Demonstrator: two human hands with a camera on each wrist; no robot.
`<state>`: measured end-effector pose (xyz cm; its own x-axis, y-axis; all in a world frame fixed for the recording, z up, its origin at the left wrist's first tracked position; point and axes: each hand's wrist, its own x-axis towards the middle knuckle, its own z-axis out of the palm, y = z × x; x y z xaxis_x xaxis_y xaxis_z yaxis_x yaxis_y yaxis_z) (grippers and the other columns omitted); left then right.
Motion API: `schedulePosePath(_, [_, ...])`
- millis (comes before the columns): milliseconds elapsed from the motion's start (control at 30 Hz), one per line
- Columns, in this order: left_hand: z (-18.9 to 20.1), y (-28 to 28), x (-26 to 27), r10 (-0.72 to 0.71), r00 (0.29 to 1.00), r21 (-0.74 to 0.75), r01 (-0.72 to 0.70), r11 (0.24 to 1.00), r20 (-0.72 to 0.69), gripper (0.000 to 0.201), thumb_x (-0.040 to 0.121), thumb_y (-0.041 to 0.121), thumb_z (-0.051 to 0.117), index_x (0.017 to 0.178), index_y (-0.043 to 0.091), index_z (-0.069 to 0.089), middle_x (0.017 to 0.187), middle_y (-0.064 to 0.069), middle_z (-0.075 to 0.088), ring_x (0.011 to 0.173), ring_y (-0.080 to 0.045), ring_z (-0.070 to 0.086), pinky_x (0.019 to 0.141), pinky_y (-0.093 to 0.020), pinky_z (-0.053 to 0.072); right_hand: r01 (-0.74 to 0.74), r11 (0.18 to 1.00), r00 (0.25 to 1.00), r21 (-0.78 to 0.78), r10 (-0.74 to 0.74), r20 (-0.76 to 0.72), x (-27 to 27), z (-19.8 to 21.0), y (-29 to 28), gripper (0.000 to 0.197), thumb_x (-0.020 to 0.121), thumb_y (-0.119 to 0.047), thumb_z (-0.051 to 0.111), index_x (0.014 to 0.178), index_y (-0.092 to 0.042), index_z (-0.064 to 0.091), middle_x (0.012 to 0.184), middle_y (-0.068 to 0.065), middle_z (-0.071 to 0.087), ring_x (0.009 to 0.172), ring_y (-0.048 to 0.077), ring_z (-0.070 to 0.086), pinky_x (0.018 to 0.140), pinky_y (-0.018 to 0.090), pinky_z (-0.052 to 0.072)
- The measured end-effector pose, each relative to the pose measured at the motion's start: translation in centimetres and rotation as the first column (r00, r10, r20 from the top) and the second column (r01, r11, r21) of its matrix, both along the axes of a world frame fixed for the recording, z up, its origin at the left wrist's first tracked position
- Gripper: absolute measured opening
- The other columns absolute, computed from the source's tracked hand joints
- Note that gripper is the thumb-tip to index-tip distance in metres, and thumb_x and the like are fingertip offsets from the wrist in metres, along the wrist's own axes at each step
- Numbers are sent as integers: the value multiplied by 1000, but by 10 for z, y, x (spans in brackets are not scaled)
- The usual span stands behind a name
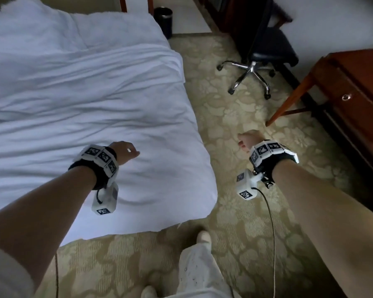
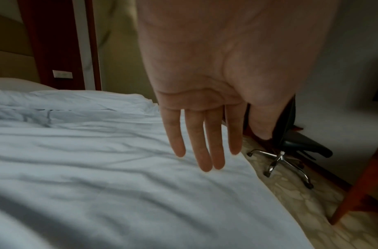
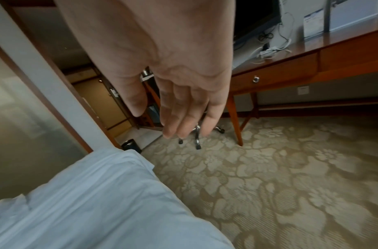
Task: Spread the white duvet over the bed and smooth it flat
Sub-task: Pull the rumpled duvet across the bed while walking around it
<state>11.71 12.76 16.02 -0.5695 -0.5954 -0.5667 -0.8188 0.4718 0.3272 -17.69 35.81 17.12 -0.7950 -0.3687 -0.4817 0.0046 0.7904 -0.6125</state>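
Note:
The white duvet [image 1: 80, 100] covers the bed, wrinkled in long folds, its corner draping to the floor near my feet. My left hand [image 1: 125, 152] hovers above the duvet near its right edge; in the left wrist view its fingers [image 2: 196, 144] hang straight over the duvet [image 2: 98, 168], holding nothing. Over the carpet beside the bed, my right hand [image 1: 249, 139] is clear of the cloth. In the right wrist view its fingers [image 3: 184, 114] hang relaxed and empty, with the duvet [image 3: 88, 202] below left.
A black swivel chair [image 1: 258, 61] on a chrome base stands on the patterned carpet [image 1: 235, 117] to the right of the bed. A wooden desk [image 1: 353, 82] with a drawer is at the far right. A black bin [image 1: 163, 21] sits past the bed's far corner.

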Motion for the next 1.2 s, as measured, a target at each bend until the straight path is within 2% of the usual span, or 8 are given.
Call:
schedulePosePath(167, [14, -22, -69, 142, 978, -1, -144, 990, -155, 33, 95, 32, 51, 109, 5, 63, 111, -16, 67, 97, -29, 62, 91, -36, 48, -89, 993, 996, -73, 89, -3, -67, 5, -41, 37, 94, -22, 49, 119, 3, 60, 103, 19, 68, 66, 17, 52, 53, 19, 41])
schedulePosePath(267, [14, -32, -123, 192, 971, -36, -199, 979, -142, 31, 95, 29, 50, 108, 4, 64, 109, -17, 69, 102, -32, 64, 93, -35, 47, -121, 989, 992, -86, 124, 24, -122, 5, -62, 18, 93, -23, 51, 96, -10, 62, 68, 1, 55, 57, 13, 50, 52, 20, 39])
schedulePosePath(333, [16, -37, -162, 223, 968, -52, -230, 972, -116, 32, 96, 29, 48, 108, 4, 64, 109, -15, 69, 103, -31, 64, 94, -34, 46, -154, 985, 987, -77, 157, 39, -166, 9, -76, 21, 93, -23, 52, 76, -12, 56, 64, 0, 53, 63, 19, 52, 52, 21, 39])
schedulePosePath(433, [23, -48, -232, 269, 951, -56, -280, 958, -153, 33, 97, 29, 47, 108, 3, 64, 109, -15, 70, 102, -29, 65, 94, -33, 46, -192, 981, 981, -43, 193, 28, -238, 19, -101, 18, 92, -21, 53, 79, -8, 56, 63, 1, 54, 56, 16, 50, 43, 21, 40])
schedulePosePath(567, [29, -67, -312, 280, 945, -17, -286, 958, -167, 32, 97, 31, 47, 107, 6, 64, 106, -14, 70, 95, -27, 66, 77, -28, 47, -221, 972, 975, -76, 222, 13, -319, 20, -137, 22, 92, -19, 52, 72, -10, 56, 61, 1, 54, 53, 13, 49, 49, 21, 39])
schedulePosePath(700, [20, -112, -369, 328, 925, -1, -335, 942, -193, 30, 96, 29, 48, 104, 4, 64, 105, -19, 70, 93, -30, 65, 89, -33, 47, -262, 964, 965, -38, 262, 4, -379, 6, -185, 38, 92, -21, 54, 56, -8, 53, 58, 4, 57, 53, 18, 51, 51, 25, 40])
schedulePosePath(1000, [2, -280, -484, 479, 865, -16, -487, 874, -150, 30, 96, 27, 49, 104, 3, 65, 105, -18, 71, 84, -24, 63, 82, -29, 45, -455, 891, 889, -5, 453, -69, -525, 19, -384, 47, 95, -25, 48, 51, -10, 50, 53, 4, 54, 51, 18, 49, 52, 24, 35])
schedulePosePath(1200, [31, -394, -576, 492, 848, -26, -506, 862, -195, 29, 96, 24, 50, 106, 1, 64, 106, -19, 69, 101, -32, 65, 92, -33, 46, -488, 865, 873, -113, 485, -55, -605, 40, -528, 41, 93, -22, 51, 54, -11, 52, 59, 6, 56, 55, 19, 50, 58, 27, 41])
